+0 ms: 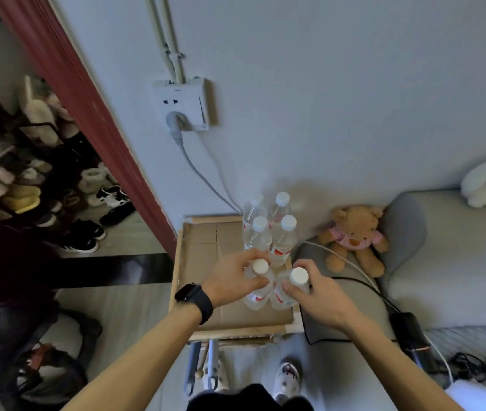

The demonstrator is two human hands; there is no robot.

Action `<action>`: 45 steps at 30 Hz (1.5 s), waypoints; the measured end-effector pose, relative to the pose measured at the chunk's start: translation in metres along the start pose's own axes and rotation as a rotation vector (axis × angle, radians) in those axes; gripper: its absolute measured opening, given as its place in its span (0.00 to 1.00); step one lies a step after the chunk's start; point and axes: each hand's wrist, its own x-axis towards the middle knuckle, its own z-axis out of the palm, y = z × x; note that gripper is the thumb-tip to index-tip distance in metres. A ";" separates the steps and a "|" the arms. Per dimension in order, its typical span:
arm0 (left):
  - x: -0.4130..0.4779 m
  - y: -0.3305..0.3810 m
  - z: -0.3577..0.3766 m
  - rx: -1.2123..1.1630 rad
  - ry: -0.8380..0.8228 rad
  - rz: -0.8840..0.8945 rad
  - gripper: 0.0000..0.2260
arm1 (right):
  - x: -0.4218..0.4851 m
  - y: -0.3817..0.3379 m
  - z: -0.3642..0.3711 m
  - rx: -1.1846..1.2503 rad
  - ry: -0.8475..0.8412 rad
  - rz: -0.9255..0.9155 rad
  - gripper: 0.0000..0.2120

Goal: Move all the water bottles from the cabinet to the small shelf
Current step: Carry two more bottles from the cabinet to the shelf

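Right now a soft gray seat [458,262] is sitting on the right, and a shoe rack [13,173] full of shoes is standing past the doorway on the left. Between them the small shelf [176,280] is standing against the wall, with flat cardboard [203,256] lying on its top.

Both arms are reaching over it. The left hand [230,277] is closing its grip round the neck of the first water bottle [256,298], just under the white cap. The right hand [316,295] is closing its grip round the second water bottle [298,275] the same way. These two are standing side by side over the front of the cardboard. I cannot tell if their bottoms are touching it.

The four water bottles [283,238] are standing upright in a tight bunch just behind, at the back right corner. A brown teddy bear [354,235] is sitting on the seat beside the shelf. A black watch [190,292] is sitting on the left wrist.
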 end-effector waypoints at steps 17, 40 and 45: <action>-0.022 -0.017 0.064 0.131 0.332 -0.274 0.32 | 0.006 0.025 0.013 -0.102 0.121 -0.096 0.34; 0.001 -0.020 0.042 -0.228 0.254 -0.295 0.34 | 0.042 0.029 -0.002 0.038 -0.005 -0.091 0.34; 0.008 -0.014 0.038 -0.249 0.225 -0.284 0.33 | 0.052 0.022 -0.024 0.090 -0.084 -0.171 0.26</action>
